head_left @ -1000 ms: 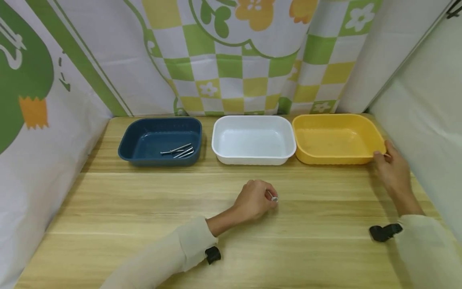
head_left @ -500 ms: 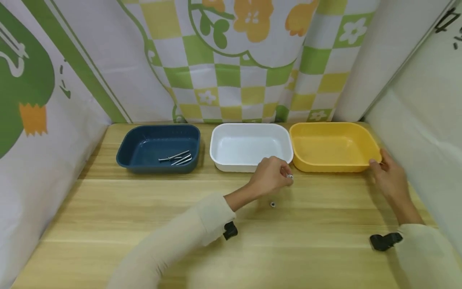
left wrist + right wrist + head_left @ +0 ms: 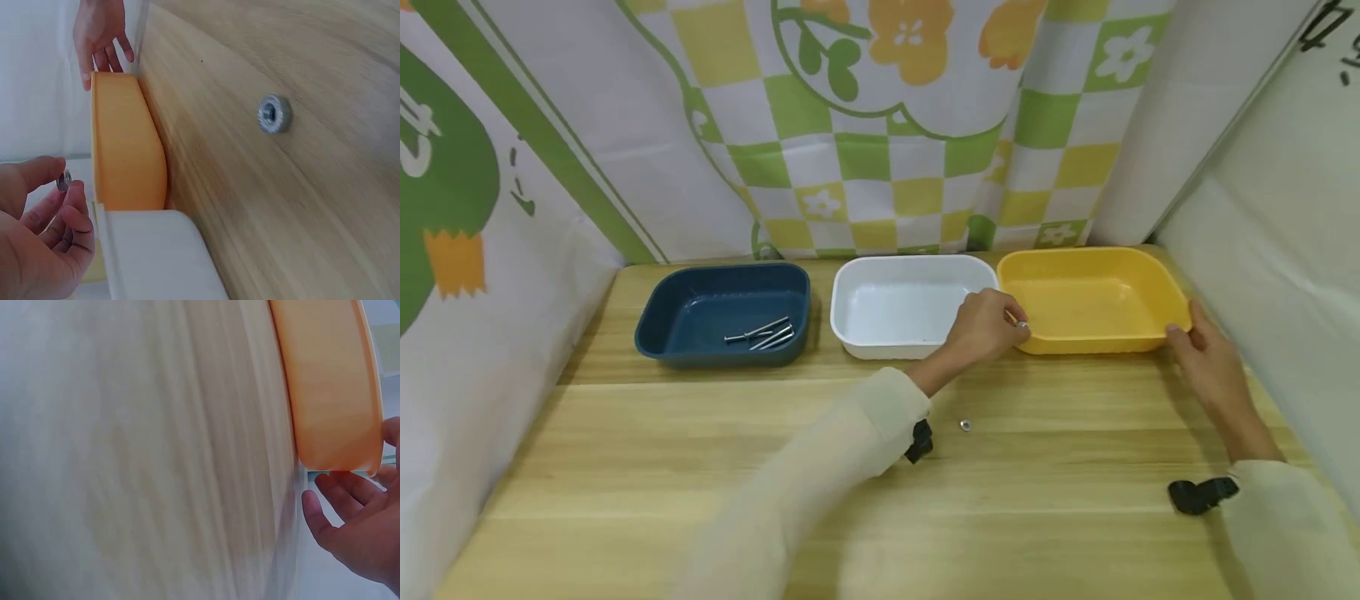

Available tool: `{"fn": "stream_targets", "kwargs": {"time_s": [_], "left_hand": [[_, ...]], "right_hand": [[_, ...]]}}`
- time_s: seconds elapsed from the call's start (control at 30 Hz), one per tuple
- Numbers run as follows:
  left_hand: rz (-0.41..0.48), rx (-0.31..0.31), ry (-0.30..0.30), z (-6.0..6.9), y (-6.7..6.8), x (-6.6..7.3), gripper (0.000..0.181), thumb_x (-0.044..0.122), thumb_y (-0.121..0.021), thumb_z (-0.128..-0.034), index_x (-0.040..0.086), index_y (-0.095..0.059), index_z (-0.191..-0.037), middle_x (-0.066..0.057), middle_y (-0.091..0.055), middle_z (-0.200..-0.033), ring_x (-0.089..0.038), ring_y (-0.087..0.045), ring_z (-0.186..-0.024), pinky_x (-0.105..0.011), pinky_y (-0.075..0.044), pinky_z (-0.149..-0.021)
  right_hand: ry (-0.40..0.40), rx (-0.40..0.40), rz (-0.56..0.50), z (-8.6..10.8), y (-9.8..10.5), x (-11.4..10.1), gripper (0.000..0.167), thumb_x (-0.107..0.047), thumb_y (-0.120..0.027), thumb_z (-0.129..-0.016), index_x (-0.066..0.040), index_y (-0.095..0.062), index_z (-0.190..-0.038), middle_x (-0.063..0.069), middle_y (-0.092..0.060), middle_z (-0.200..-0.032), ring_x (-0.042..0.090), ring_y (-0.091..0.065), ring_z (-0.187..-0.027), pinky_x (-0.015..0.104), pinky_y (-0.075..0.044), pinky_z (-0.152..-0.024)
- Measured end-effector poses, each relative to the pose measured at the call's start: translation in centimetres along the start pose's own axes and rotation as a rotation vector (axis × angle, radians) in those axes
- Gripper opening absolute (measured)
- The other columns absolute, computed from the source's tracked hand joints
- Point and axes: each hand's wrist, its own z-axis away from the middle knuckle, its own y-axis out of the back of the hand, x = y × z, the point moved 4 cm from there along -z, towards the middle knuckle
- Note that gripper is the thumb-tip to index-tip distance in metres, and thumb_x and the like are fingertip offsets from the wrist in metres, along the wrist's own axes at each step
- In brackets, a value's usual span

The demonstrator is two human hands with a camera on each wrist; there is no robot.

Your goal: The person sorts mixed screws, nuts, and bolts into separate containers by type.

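Observation:
My left hand [image 3: 987,325] pinches a small metal nut [image 3: 64,180] between thumb and fingertip, over the near left corner of the yellow tray [image 3: 1093,343]. A second nut [image 3: 965,425], silver with a serrated face [image 3: 275,114] in the left wrist view, lies on the wooden table below that hand. At the yellow tray's right end my right hand [image 3: 1212,367] holds the corner, thumb at the rim and fingers along the outer wall. The right wrist view shows some of those fingers [image 3: 347,494] beside the tray's end.
A white tray [image 3: 880,350] stands left of the yellow one, partly behind my left hand. Farther left, a dark blue tray [image 3: 688,358] contains several metal screws or bolts [image 3: 763,335]. Patterned cloth [image 3: 865,158] hangs behind the trays, and pale cloth walls flank the table [image 3: 1037,500].
My left hand has lifted a nut off the table and carried it forward and right to the yellow tray. The other nut has come into view. My right hand stays at the tray.

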Motion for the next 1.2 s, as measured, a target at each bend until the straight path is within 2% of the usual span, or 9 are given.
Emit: {"fn": "stream_targets", "kwargs": {"time_s": [0.1, 0.27, 0.43, 0.57, 0.7, 0.8, 0.9, 0.97, 1.2], "left_hand": [[-0.033, 0.026, 0.024, -1.2, -0.9, 0.2, 0.006, 0.016, -0.075, -0.0873, 0.013, -0.080, -0.088, 0.009, -0.071, -0.075, -0.001, -0.058, -0.061, -0.015, -0.045, -0.056], [-0.109, 0.024, 0.044, -2.6, -1.5, 0.9, 0.007, 0.018, -0.075, -0.0877, 0.016, -0.081, -0.090, 0.009, -0.072, -0.083, -0.005, -0.059, -0.067, -0.016, -0.045, -0.059], [-0.120, 0.003, 0.055, -3.3, -1.9, 1.3, 0.008, 0.020, -0.074, -0.0885, 0.016, -0.080, -0.091, 0.008, -0.072, -0.086, -0.005, -0.057, -0.064, -0.016, -0.045, -0.058], [-0.122, 0.001, 0.061, -3.6, -2.5, 1.6, 0.007, 0.020, -0.075, -0.0879, 0.016, -0.080, -0.091, 0.009, -0.072, -0.086, -0.005, -0.057, -0.063, -0.016, -0.045, -0.057], [-0.108, -0.015, 0.072, -3.8, -3.1, 1.9, 0.009, 0.020, -0.074, -0.0888, 0.016, -0.079, -0.094, 0.008, -0.073, -0.089, -0.004, -0.057, -0.061, -0.016, -0.045, -0.056], [-0.101, -0.023, 0.093, -3.9, -3.4, 2.0, 0.012, 0.021, -0.074, -0.0897, 0.016, -0.079, -0.100, 0.008, -0.073, -0.094, -0.004, -0.057, -0.061, -0.016, -0.045, -0.055], [-0.094, -0.024, 0.112, -3.8, -3.5, 2.1, 0.018, 0.022, -0.076, -0.0898, 0.014, -0.078, -0.106, 0.007, -0.074, -0.096, -0.003, -0.058, -0.059, -0.016, -0.046, -0.053], [-0.096, -0.020, 0.108, -3.9, -3.3, 2.1, 0.020, 0.023, -0.077, -0.0893, 0.014, -0.078, -0.107, 0.006, -0.074, -0.097, -0.003, -0.058, -0.060, -0.016, -0.046, -0.054], [-0.072, -0.037, 0.027, -3.6, -2.8, 2.3, 0.017, 0.021, -0.077, -0.0882, 0.011, -0.077, -0.103, 0.005, -0.073, -0.085, -0.002, -0.059, -0.061, -0.015, -0.045, -0.058]], "right_hand": [[0.008, 0.007, -0.007, 0.1, 0.4, 0.1, 0.067, -0.034, -0.043, -0.106, -0.009, -0.013, -0.160, -0.011, -0.055, -0.080, 0.003, -0.044, -0.066, 0.019, -0.038, -0.055], [0.014, -0.003, -0.020, 0.1, 0.4, -0.4, 0.067, -0.033, -0.044, -0.106, -0.006, -0.015, -0.159, -0.017, -0.057, -0.076, 0.004, -0.044, -0.064, 0.019, -0.038, -0.054], [0.014, -0.025, 0.013, -0.1, 0.5, -0.6, 0.067, -0.033, -0.043, -0.106, -0.003, -0.014, -0.159, -0.005, -0.053, -0.066, 0.007, -0.039, -0.054, 0.025, -0.035, -0.049], [0.011, -0.046, 0.061, -0.4, 0.6, -0.5, 0.067, -0.034, -0.042, -0.107, -0.002, -0.014, -0.159, 0.026, -0.065, -0.091, 0.017, -0.050, -0.066, 0.024, -0.036, -0.055], [-0.024, -0.087, 0.060, -0.5, 0.7, -0.3, 0.068, -0.036, -0.040, -0.107, -0.004, -0.011, -0.159, 0.042, -0.037, -0.142, 0.050, -0.052, -0.118, 0.045, -0.048, -0.091], [-0.036, -0.089, 0.053, -0.5, 0.8, -0.1, 0.069, -0.037, -0.041, -0.107, -0.004, -0.012, -0.159, 0.040, -0.035, -0.143, 0.054, -0.044, -0.125, 0.041, -0.048, -0.096], [-0.028, -0.070, 0.070, -0.4, 0.9, 0.0, 0.069, -0.037, -0.044, -0.106, -0.003, -0.015, -0.159, 0.037, -0.045, -0.137, 0.045, -0.055, -0.116, 0.014, -0.044, -0.075], [-0.025, -0.066, 0.082, -0.6, 0.9, 0.0, 0.069, -0.037, -0.044, -0.106, -0.002, -0.017, -0.159, 0.036, -0.048, -0.134, 0.044, -0.055, -0.115, 0.010, -0.037, -0.068], [-0.021, -0.077, 0.099, -0.7, 0.9, -0.1, 0.069, -0.037, -0.042, -0.106, 0.000, -0.015, -0.158, 0.037, -0.048, -0.133, 0.051, -0.050, -0.120, 0.047, -0.045, -0.091]]}}
